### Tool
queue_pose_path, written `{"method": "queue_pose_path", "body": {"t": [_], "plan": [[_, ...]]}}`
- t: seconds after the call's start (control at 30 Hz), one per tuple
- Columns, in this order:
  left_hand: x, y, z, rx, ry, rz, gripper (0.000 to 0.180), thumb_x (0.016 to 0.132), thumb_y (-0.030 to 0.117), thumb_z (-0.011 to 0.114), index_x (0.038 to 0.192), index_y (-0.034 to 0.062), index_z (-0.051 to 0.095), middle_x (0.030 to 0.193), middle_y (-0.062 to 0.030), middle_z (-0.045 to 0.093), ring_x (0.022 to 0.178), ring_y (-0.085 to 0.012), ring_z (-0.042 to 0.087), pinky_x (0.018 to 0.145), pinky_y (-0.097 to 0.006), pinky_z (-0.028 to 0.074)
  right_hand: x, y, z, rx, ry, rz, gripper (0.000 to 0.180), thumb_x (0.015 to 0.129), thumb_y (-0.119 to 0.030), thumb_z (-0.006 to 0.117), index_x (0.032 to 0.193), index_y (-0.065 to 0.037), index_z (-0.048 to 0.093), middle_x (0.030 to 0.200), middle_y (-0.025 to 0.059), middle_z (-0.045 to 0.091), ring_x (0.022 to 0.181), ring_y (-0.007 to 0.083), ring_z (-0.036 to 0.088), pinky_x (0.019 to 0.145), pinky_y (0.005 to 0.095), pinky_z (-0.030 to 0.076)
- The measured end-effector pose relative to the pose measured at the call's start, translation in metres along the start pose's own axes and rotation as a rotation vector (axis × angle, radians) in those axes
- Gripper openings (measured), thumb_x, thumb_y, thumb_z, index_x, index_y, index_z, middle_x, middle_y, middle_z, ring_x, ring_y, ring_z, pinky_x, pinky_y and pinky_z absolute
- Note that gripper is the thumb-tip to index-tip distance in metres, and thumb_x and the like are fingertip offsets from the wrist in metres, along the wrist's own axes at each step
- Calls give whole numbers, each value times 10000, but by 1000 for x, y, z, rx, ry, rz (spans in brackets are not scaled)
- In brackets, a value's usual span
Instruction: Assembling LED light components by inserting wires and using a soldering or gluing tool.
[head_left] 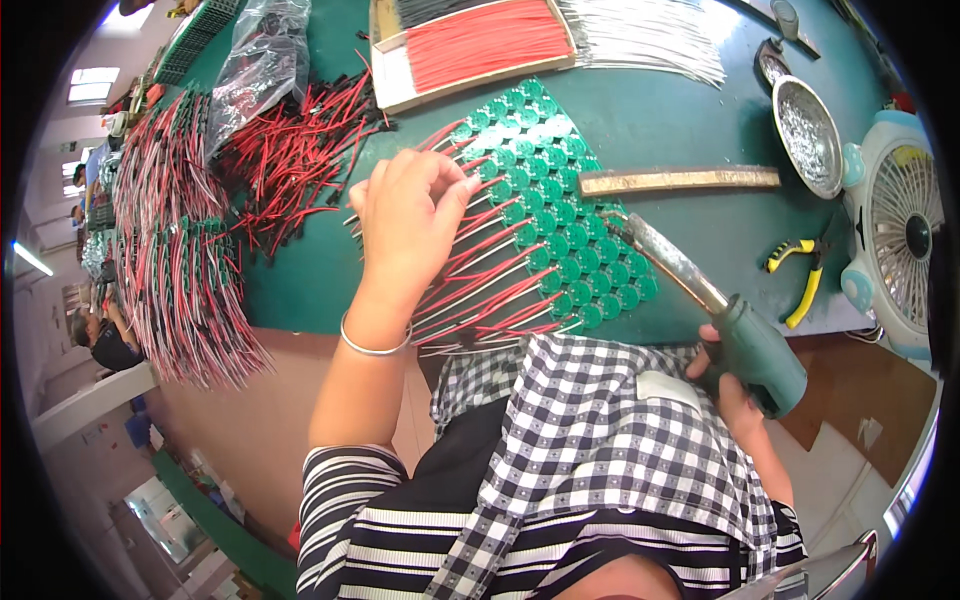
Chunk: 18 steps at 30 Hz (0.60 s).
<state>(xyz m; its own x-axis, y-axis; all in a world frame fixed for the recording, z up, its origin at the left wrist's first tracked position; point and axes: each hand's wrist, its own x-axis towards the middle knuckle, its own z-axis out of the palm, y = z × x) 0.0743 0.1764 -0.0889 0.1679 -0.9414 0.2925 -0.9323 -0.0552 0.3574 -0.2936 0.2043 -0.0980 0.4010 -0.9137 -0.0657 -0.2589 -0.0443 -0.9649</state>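
Left hand (405,215): fingers pinched together on the ends of thin red and white wires (480,290), just above the green panel.
Right hand (735,385): grip clamped around the green handle of a soldering iron (700,300), at the near edge of the counter (680,120).
Green panel (555,205): a sheet of small round circuit boards lying flat on the counter, straight ahead of the person.
Panel handling: it looks light, thin and fairly stiff, yet likely to snap between the discs; best held by its outer edges, away from the joints.
Wires: soft and springy, fanned out toward the person from the panel's near side.
Panel axis: its long side runs from far left to near right.
Iron direction: the metal tip points up and left, at the panel's right edge; I cannot tell whether it touches.
Nearby: a brass-coloured bar (680,180), a metal dish (808,135), yellow pliers (800,280), a small fan (900,240).
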Motion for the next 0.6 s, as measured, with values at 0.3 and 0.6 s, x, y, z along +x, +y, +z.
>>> {"method": "queue_pose_path", "body": {"t": [0.3, 0.6], "plan": [[-2, 32, -34, -579, 155, -41, 52, 846, 52, 667, 873, 25, 631, 771, -45, 642, 681, -122, 585, 672, -260, 458, -3, -3, -3, 47, 42, 33, 298, 866, -215, 548, 1081, -32, 643, 683, 47, 655, 665, 181, 631, 746, 322, 471], [-56, 70, 7, -238, -148, 141, 149, 682, 59, 697, 767, 140, 605, 693, 30, 524, 701, -162, 502, 749, -357, 281, -1, -4, -19, -325, -227, -228, 118, 779, -101, 603, 877, -69, 660, 736, 42, 667, 598, 217, 637, 590, 327, 501]]}}
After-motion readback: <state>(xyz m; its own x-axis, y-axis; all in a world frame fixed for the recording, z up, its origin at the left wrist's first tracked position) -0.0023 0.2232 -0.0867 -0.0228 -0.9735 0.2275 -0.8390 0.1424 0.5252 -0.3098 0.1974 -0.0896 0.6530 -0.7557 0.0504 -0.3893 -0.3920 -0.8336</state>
